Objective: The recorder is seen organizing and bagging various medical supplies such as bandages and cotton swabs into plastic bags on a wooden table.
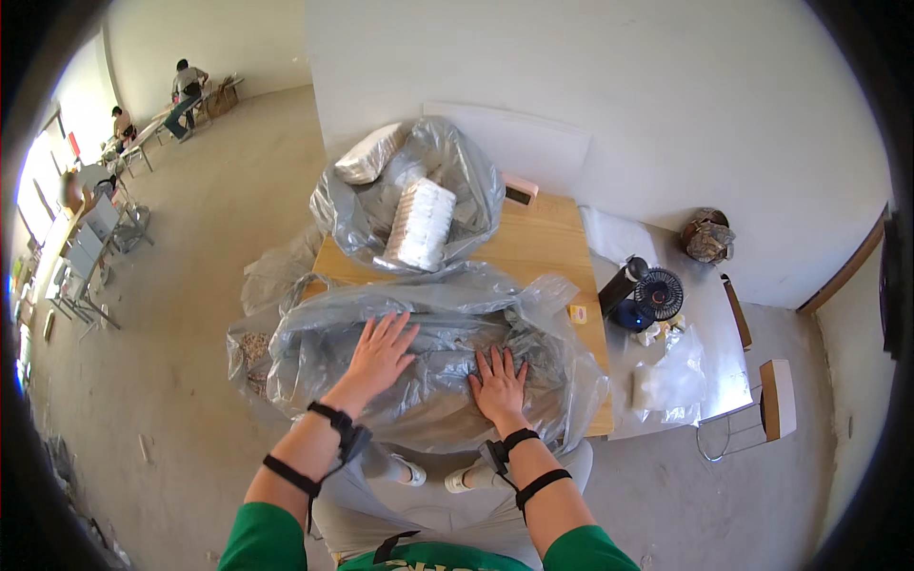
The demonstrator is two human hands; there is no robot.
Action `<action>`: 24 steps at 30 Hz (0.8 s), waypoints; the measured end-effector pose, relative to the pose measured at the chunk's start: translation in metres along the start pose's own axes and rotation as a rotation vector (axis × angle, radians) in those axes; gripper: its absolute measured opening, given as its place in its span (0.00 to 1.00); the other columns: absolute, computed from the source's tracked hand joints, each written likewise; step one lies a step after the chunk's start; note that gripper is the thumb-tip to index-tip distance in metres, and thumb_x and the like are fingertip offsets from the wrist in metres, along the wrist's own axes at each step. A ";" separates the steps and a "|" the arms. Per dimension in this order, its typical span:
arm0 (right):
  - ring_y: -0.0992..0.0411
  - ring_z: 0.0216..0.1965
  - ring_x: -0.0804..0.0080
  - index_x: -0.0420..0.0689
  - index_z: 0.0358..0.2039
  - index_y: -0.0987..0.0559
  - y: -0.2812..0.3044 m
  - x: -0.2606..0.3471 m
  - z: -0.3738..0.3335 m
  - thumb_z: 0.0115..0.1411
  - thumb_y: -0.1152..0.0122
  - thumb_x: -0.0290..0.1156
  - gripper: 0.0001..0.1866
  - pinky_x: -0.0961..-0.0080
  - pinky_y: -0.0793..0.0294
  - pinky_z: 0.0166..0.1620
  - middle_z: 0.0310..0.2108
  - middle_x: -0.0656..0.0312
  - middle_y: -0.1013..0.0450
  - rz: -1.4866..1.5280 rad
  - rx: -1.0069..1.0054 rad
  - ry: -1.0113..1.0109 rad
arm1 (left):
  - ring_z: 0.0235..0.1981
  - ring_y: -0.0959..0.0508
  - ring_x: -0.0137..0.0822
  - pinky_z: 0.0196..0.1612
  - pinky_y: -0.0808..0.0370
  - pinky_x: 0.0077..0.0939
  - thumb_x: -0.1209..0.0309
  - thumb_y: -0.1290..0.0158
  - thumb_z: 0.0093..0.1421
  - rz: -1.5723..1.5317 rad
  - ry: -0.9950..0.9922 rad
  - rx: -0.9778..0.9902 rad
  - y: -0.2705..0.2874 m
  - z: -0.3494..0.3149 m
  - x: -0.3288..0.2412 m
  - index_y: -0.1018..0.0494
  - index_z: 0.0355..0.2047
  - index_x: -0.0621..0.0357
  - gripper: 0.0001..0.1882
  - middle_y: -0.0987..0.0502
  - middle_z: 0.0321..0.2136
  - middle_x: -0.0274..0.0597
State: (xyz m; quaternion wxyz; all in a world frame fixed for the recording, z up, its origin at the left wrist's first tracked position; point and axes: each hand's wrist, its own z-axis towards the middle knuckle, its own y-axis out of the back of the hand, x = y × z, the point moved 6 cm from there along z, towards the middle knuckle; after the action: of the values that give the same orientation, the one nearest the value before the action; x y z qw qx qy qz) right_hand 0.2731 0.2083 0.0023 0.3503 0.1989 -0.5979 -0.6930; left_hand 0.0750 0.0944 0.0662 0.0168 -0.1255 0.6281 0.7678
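Note:
A large grey translucent plastic bag [443, 395] lies spread over the front of the wooden table, wrinkled and hanging past its near edge. My left hand [381, 352] rests on the bag's left-middle part with fingers spread. Palm down, my right hand [499, 383] presses on its right part, fingers also apart. Neither hand grips anything. Behind it stands a second grey plastic bag [481, 205], its mouth wide. Inside that one are a white wrapped stack [419, 226] and another wrapped pack [371, 152] leaning at the upper left.
Bare wood of the table [543, 233] shows at the right, with a pink-edged device [520, 189] at the back. A side table holds a small black fan [658, 294], a dark bottle [624, 283] and clear plastic bags [671, 381]. Other people sit working far left.

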 end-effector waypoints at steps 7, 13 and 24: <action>0.52 0.63 0.56 0.55 0.59 0.38 0.008 0.014 0.010 0.59 0.55 0.46 0.27 0.44 0.58 0.61 0.62 0.59 0.47 0.002 0.034 -0.012 | 0.64 0.54 0.45 0.62 0.59 0.54 0.52 0.57 0.59 0.199 0.077 0.070 -0.050 0.059 0.087 0.43 0.60 0.47 0.30 0.48 0.62 0.38; 0.52 0.63 0.57 0.56 0.59 0.38 0.004 0.009 0.010 0.59 0.55 0.45 0.26 0.43 0.57 0.60 0.61 0.59 0.47 0.001 0.077 -0.053 | 0.64 0.53 0.48 0.62 0.55 0.54 0.50 0.56 0.57 0.023 0.386 0.280 -0.067 0.102 0.109 0.43 0.59 0.54 0.33 0.48 0.62 0.41; 0.51 0.62 0.56 0.55 0.57 0.37 0.001 0.003 0.012 0.58 0.55 0.44 0.26 0.43 0.59 0.61 0.60 0.59 0.45 0.007 0.079 -0.046 | 0.46 0.28 0.51 0.48 0.31 0.36 0.49 0.40 0.43 -0.220 0.641 -0.238 -0.003 0.190 0.149 0.50 0.60 0.59 0.50 0.30 0.45 0.59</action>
State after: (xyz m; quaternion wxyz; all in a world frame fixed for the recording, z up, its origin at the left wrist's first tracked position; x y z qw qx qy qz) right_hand 0.2630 0.2137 0.0062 0.3309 0.1946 -0.6335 -0.6718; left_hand -0.1010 0.2592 0.0660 -0.1132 -0.4277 0.4905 0.7508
